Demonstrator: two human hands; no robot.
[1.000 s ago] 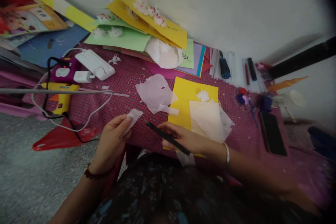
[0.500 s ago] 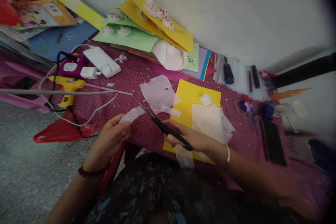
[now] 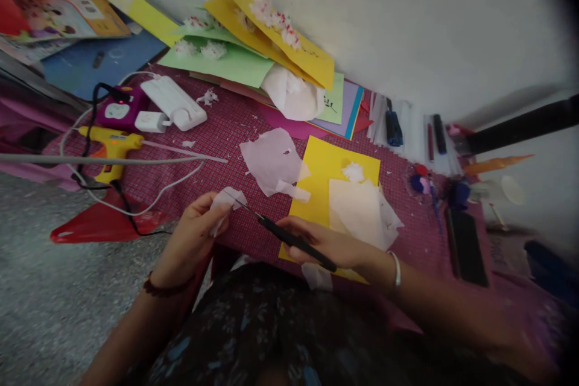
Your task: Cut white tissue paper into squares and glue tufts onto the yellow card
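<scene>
While pinching paper in left grip, scissors in right grip, looks mid-cut, with tuft apparently done and sheet remaining beyond both.

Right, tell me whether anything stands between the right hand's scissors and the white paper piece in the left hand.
Nothing visible does: the scissors in the right hand overlap, blades first, the white paper piece pinched in the left hand.

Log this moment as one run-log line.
left hand: holds white paper piece | right hand: holds black-handled scissors | blades: overlap paper in view | nearby: yellow sheet, yellow glue gun
</scene>
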